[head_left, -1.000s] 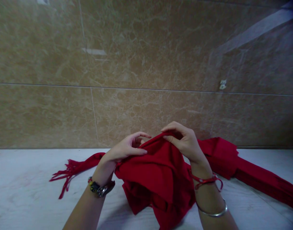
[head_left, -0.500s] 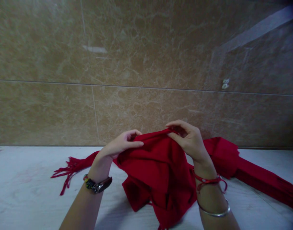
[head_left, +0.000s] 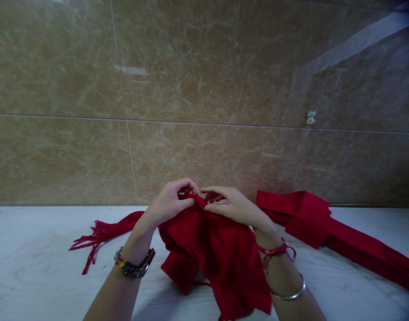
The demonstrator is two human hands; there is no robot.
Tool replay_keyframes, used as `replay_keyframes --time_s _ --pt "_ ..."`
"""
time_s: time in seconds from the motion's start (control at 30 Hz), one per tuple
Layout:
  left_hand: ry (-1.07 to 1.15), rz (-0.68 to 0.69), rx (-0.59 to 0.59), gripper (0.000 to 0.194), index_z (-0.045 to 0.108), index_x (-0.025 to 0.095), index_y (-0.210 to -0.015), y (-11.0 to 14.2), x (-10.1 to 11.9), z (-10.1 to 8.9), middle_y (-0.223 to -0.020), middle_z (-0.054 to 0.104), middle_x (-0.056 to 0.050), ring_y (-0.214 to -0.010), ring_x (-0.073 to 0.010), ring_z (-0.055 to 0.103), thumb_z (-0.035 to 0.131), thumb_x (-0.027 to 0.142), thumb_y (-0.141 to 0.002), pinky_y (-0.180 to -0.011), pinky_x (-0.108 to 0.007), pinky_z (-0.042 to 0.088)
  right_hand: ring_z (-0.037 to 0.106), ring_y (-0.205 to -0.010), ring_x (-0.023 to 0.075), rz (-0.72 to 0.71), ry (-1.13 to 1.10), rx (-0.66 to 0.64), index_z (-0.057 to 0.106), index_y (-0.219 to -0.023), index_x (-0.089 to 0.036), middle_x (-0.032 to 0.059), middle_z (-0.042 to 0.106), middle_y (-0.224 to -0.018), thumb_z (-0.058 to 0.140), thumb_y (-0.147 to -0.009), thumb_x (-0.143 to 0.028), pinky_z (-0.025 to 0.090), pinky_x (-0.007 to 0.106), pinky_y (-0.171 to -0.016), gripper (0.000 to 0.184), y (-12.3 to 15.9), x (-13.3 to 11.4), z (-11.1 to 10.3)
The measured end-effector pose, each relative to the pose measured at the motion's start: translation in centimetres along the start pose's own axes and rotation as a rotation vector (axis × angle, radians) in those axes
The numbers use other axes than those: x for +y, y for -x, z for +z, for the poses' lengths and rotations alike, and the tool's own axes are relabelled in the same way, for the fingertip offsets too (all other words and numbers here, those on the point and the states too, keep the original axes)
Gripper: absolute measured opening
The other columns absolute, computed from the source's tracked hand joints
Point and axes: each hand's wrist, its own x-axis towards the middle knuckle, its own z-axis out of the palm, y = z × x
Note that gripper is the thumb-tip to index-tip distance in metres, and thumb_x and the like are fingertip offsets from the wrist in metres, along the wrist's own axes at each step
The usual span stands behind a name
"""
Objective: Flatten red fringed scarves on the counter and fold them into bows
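A red fringed scarf (head_left: pixel 221 254) hangs bunched in front of me, its upper edge gathered between my hands. My left hand (head_left: pixel 167 203) pinches that edge between thumb and curled fingers. Close beside it, my right hand (head_left: pixel 236 205) has its thumb and fingers around the same gathered edge, with the fingertips partly hidden. The scarf's lower folds drape down to the table. A tasselled red end (head_left: pixel 97 234) lies flat to the left, running under my left wrist.
More red cloth (head_left: pixel 308 220), folded into a band, lies on the right and runs off the edge of the view. The pale table (head_left: pixel 34 258) ends against a brown marbled tile wall (head_left: pixel 191 80). Two small white fittings (head_left: pixel 310 117) sit on the wall.
My right hand has moved left and slightly down to beside my left hand. The scarf's stretched upper edge is now bunched between them.
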Motion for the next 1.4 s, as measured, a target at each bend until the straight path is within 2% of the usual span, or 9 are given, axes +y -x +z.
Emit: replay_keyframes --time_s 0.3,0.47,0.6,0.77,0.9,1.03,1.13,1.27,1.4 --pt "-0.157 0.011 0.107 0.007 0.051 0.017 -0.071 0.1 0.1 0.3 -0.069 0.055 0.002 -0.065 -0.0112 0.052 0.053 0.023 -0.068 -0.061 -0.023 0.042 0.06 -0.074 0.0144 -0.023 0.196 0.18 0.065 -0.091 -0.017 0.0044 0.067 -0.086 0.062 -0.072 -0.024 0.044 0.024 -0.067 0.02 -0.3 -1.3 1.8" --pt "-0.164 -0.006 0.061 0.013 0.052 0.017 -0.075 0.0 -0.1 0.1 -0.07 0.056 0.002 -0.064 -0.0112 0.051 0.053 0.029 -0.071 -0.059 -0.022 0.041 0.061 -0.075 0.0143 0.001 0.215 0.339 0.066 -0.081 -0.018 0.003 0.068 -0.081 0.052 -0.074 -0.009 0.044 0.025 -0.07 0.019 -0.4 -1.9 1.9" --pt "-0.266 -0.111 -0.143 0.021 0.056 0.016 -0.072 0.1 -0.5 -1.0 -0.061 0.053 0.003 -0.058 -0.0111 0.047 0.052 0.036 -0.071 -0.054 -0.021 0.036 0.061 -0.077 0.0142 -0.017 0.064 0.448 0.066 -0.079 -0.02 0.0014 0.068 -0.081 0.047 -0.076 -0.014 0.044 0.025 -0.073 0.02 -0.2 -1.3 0.6" --pt "-0.278 -0.149 -0.071 0.024 0.055 0.016 -0.07 0.3 -0.8 -2.2 -0.057 0.048 0.004 -0.054 -0.0101 0.043 0.05 0.039 -0.072 -0.049 -0.02 0.033 0.06 -0.078 0.0169 0.048 0.004 0.651 0.065 -0.079 -0.019 0.0024 0.067 -0.08 0.047 -0.072 -0.017 0.045 0.03 -0.075 0.019 0.3 2.3 -2.5" --pt "-0.205 -0.116 0.041 0.016 0.053 0.017 -0.072 0.3 -0.6 -1.8 -0.067 0.054 0.002 -0.061 -0.0117 0.05 0.048 0.032 -0.071 -0.055 -0.021 0.039 0.06 -0.078 0.0171 0.136 0.133 0.492 0.065 -0.083 -0.018 0.0039 0.067 -0.083 0.052 -0.069 -0.015 0.046 0.033 -0.076 0.02 0.6 3.5 -3.2" --pt "-0.175 -0.089 -0.005 0.015 0.052 0.017 -0.075 0.2 -0.2 -0.5 -0.066 0.056 0.002 -0.06 -0.012 0.051 0.045 0.03 -0.075 -0.053 -0.022 0.04 0.058 -0.09 0.0167 0.005 0.131 0.299 0.059 -0.104 -0.02 0.0063 0.062 -0.102 0.061 -0.071 -0.026 0.046 0.03 -0.078 0.034 0.3 1.2 -1.0" --pt "-0.219 -0.052 -0.025 0.016 0.054 0.017 -0.076 0.2 0.0 0.2 -0.069 0.058 0.001 -0.063 -0.0124 0.053 0.045 0.031 -0.077 -0.057 -0.022 0.04 0.059 -0.089 0.0162 -0.064 0.126 0.2 0.06 -0.104 -0.02 0.0057 0.064 -0.099 0.064 -0.07 -0.028 0.045 0.029 -0.078 0.035 -0.1 -0.8 0.8" --pt "-0.244 -0.052 -0.006 0.017 0.054 0.018 -0.077 0.2 0.0 0.6 -0.068 0.058 0.002 -0.062 -0.0121 0.052 0.044 0.031 -0.078 -0.056 -0.022 0.039 0.061 -0.077 0.014 -0.03 0.12 0.233 0.065 -0.089 -0.02 0.0022 0.068 -0.085 0.055 -0.075 -0.015 0.045 0.025 -0.071 0.018 -0.4 -1.6 1.7" --pt "-0.278 -0.03 -0.038 0.014 0.053 0.018 -0.078 0.1 -0.3 0.6 -0.071 0.059 0.001 -0.064 -0.0132 0.053 0.047 0.03 -0.077 -0.058 -0.024 0.04 0.061 -0.071 0.0147 0.012 0.124 0.406 0.066 -0.077 -0.02 0.0011 0.068 -0.076 0.051 -0.077 -0.017 0.045 0.025 -0.067 0.015 -0.3 -1.1 0.8"
